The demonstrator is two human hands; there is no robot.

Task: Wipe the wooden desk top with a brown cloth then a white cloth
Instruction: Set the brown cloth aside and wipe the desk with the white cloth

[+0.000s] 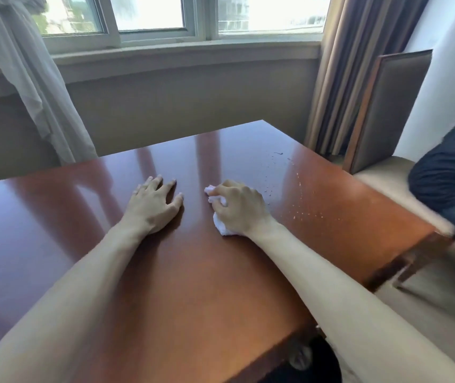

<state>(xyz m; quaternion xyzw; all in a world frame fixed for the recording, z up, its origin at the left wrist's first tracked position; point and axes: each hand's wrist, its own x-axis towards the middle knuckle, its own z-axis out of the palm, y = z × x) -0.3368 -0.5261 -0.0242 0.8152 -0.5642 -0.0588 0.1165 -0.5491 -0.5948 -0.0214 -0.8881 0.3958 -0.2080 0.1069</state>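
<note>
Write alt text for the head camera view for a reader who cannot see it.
A person's right hand grips a bunched white cloth on a glossy wooden desk top, while the left hand rests flat beside it. Small droplets speckle the desk to the right, and a window with curtains lies beyond.

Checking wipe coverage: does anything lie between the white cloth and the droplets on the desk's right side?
Nothing visible does. The right hand grips the white cloth on the wooden desk top, and bare wood runs to the droplets.
</note>
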